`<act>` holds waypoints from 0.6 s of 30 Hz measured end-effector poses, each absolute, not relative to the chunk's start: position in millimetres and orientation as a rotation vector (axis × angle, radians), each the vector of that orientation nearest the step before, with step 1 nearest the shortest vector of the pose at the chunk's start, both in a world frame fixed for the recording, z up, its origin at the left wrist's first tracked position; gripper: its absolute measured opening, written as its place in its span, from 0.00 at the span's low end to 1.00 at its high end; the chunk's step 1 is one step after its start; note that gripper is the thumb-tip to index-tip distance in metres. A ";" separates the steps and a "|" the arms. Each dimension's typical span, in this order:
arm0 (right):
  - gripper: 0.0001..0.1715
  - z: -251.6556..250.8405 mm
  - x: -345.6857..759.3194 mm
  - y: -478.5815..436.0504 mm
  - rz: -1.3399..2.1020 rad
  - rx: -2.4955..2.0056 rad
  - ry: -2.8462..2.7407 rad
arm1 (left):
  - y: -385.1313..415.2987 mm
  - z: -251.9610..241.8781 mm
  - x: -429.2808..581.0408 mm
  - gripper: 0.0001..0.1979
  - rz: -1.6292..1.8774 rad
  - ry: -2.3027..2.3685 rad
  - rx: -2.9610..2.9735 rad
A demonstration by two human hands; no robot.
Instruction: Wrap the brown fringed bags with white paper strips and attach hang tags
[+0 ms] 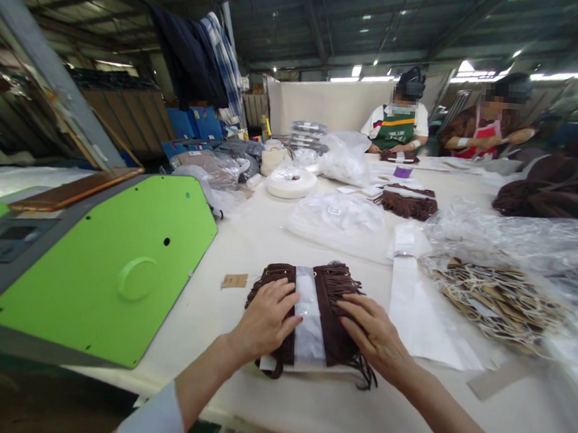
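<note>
A dark brown fringed bag (332, 340) lies flat on the white table in front of me. Around its middle runs a whitish translucent band (308, 331). My left hand (268, 318) rests on the bag's left half, fingers stretched out, fingertips close to the band. On the right side my right hand (374, 333) lies over the fringe with its fingers extended. Neither hand grips anything. A small brown paper tag (234, 281) lies to the left of the bag. White paper or board shows under the bag's near edge.
A green-sided machine (115, 263) stands at the left. To the right are white paper strips (414, 313) and a heap of corded tags (500, 300). Farther back lie clear plastic bags (339, 214), a white roll (292, 182) and another brown fringed piece (407, 202). Two people work at the far side.
</note>
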State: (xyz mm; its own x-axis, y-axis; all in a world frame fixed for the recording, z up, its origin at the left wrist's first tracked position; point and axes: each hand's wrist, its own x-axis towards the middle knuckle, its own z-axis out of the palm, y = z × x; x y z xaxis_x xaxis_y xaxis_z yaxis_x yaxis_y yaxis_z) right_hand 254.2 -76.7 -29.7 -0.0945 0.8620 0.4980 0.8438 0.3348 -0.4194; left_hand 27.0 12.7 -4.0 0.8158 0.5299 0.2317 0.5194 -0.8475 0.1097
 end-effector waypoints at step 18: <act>0.15 -54.9 226.6 -117.1 -0.173 -1.578 -1.925 | -18.4 -52.7 -18.7 0.42 0.372 0.803 3.340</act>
